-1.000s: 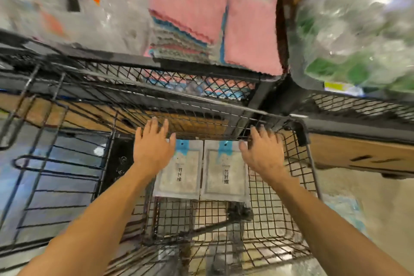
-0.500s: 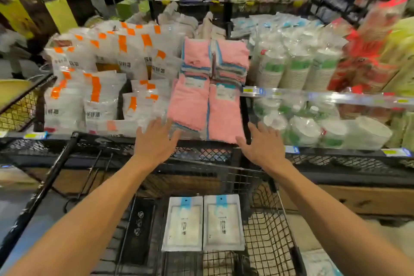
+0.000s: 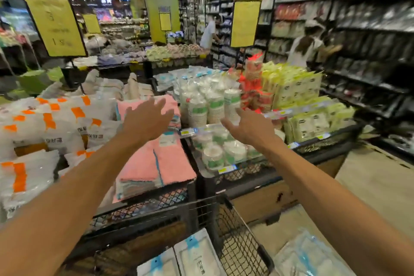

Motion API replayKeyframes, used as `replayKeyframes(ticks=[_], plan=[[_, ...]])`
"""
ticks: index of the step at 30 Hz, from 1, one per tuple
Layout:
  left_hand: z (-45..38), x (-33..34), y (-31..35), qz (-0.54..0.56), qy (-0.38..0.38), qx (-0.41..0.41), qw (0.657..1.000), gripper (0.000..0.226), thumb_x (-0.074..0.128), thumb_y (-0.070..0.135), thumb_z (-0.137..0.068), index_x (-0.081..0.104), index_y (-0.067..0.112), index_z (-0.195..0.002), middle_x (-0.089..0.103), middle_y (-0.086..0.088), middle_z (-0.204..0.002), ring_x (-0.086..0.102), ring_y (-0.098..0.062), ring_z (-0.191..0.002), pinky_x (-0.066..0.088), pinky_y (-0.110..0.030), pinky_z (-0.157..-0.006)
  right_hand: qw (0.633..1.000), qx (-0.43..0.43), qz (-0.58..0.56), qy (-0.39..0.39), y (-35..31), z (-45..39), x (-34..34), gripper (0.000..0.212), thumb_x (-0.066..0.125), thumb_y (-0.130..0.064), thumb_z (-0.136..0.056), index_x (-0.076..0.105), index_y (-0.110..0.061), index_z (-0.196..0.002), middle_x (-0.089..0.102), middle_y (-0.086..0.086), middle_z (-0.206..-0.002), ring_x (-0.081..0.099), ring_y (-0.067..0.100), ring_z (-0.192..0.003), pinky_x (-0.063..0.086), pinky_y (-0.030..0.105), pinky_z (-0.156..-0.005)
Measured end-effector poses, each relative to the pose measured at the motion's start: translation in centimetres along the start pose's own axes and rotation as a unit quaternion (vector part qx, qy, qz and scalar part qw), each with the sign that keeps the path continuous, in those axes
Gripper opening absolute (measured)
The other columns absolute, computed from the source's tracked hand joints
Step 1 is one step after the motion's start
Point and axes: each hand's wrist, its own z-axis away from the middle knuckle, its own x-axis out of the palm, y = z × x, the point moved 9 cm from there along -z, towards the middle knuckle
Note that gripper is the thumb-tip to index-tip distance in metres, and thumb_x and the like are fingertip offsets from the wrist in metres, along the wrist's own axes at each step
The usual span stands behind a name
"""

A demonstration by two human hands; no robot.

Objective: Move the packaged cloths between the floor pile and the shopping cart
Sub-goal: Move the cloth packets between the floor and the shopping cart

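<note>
Two white packaged cloths with blue tabs lie side by side in the black wire shopping cart at the bottom of the view. A pile of packaged cloths in clear wrap lies on the floor to the cart's right. My left hand is raised and open over the pink towels on the display. My right hand is also raised, fingers spread, in front of the stacked paper cups. Neither hand holds anything.
A low display table stands right beyond the cart, with white packs with orange labels, pink towels, paper cups and bowls and yellow packs. Dark shelves line the right aisle, where two people stand.
The view has swung upward from the cart to the shop. Both hands have lifted out of the cart and now hover empty over the display.
</note>
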Motion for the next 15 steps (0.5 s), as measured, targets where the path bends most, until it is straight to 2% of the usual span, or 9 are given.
replayKeyframes(ticks=[2,5,9,13,15], plan=[[-0.4,-1.0,3.7,0.014,0.016,0.054,0.998,0.057,0.025,0.057,-0.104,0.042,0.028,-0.150,0.041,-0.005,-0.157,0.041,-0.030,-0.142,0.030,-0.055,-0.115,0.999,0.044,0.017,0.018,3.1,1.8,-2.1,0.085,0.029,-0.083,-0.091,0.040,-0.027,-0.155,0.053,0.007,-0.153,0.052,0.036,-0.136,0.043,0.058,-0.109],[-0.1,-1.4,10.4,0.011,0.009,0.142,0.990,0.074,0.010,0.067,-0.096,0.040,0.030,-0.151,0.039,-0.003,-0.159,0.039,-0.031,-0.143,0.032,-0.055,-0.115,0.991,0.122,0.036,0.029,8.1,5.1,-4.9,0.087,0.028,-0.085,-0.090,0.040,-0.028,-0.154,0.050,0.005,-0.155,0.053,0.035,-0.135,0.042,0.060,-0.109],[1.8,-1.3,19.2,0.072,0.004,0.216,0.974,0.061,0.027,0.061,-0.103,0.037,0.029,-0.154,0.039,-0.005,-0.159,0.043,-0.032,-0.141,0.035,-0.053,-0.114,0.976,0.204,0.053,0.048,13.6,11.3,-8.4,0.086,0.029,-0.082,-0.093,0.038,-0.026,-0.157,0.052,0.005,-0.154,0.053,0.033,-0.136,0.043,0.056,-0.109],[5.3,-1.6,27.8,0.100,-0.005,0.306,0.947,0.058,0.024,0.064,-0.098,0.053,0.034,-0.137,0.055,-0.004,-0.144,0.057,-0.033,-0.124,0.046,-0.050,-0.101,0.956,0.281,0.058,0.058,19.2,17.9,-11.4,0.085,0.029,-0.085,-0.091,0.048,-0.027,-0.150,0.059,0.003,-0.145,0.055,0.033,-0.132,0.039,0.061,-0.112],[7.1,-1.7,31.7,0.116,-0.011,0.340,0.933,0.061,0.023,0.066,-0.096,0.053,0.032,-0.138,0.055,-0.004,-0.146,0.056,-0.033,-0.127,0.045,-0.054,-0.102,0.945,0.314,0.054,0.071,21.7,21.5,-12.8,0.082,0.031,-0.083,-0.093,0.045,-0.027,-0.152,0.051,0.004,-0.153,0.051,0.034,-0.138,0.034,0.063,-0.116]])
